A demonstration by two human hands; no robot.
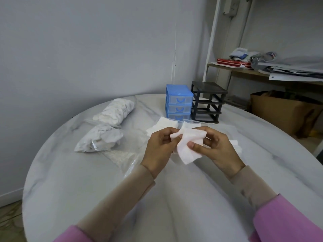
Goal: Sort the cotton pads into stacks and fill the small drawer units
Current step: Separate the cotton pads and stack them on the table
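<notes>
White cotton pads (189, 145) between both hands, lowest blue drawer (178, 117) half hidden

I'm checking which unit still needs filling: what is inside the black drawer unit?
The black drawer unit is a bare frame: its three bays hold no drawers, and the table shows through them. The blue drawer unit beside it covers part of its left side.

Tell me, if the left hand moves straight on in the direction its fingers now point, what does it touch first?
Its fingers point right, so the left hand would press first into the cotton pads it already grips, then probably the right hand.
</notes>
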